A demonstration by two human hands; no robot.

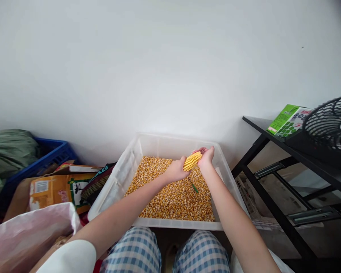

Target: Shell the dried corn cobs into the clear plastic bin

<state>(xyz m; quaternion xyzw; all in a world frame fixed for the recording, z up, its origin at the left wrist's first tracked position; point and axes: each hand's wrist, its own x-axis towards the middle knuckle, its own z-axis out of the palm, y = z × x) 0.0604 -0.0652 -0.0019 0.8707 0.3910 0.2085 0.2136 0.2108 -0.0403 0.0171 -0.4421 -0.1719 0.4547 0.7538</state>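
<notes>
A yellow ear of corn (192, 161) is held over the bin, its rows of kernels facing up. My left hand (176, 169) is closed around its near left end. At the far right end, my right hand (207, 156) is curled against the cob, its fingers partly hidden. Below them, a translucent white plastic bin (118, 182) holds a deep layer of loose corn kernels (170, 201). A thin dark rod with a green end (193, 185) shows just under my left hand; whether it lies on the kernels or is held, I cannot tell.
At left stand a blue crate (52, 153) with a green bag (13, 151), an orange package (49, 191) and an open white sack (39, 223). A black metal-framed stand (275, 178) at right carries a green box (287, 119) and a fan (332, 121). Behind is a wall.
</notes>
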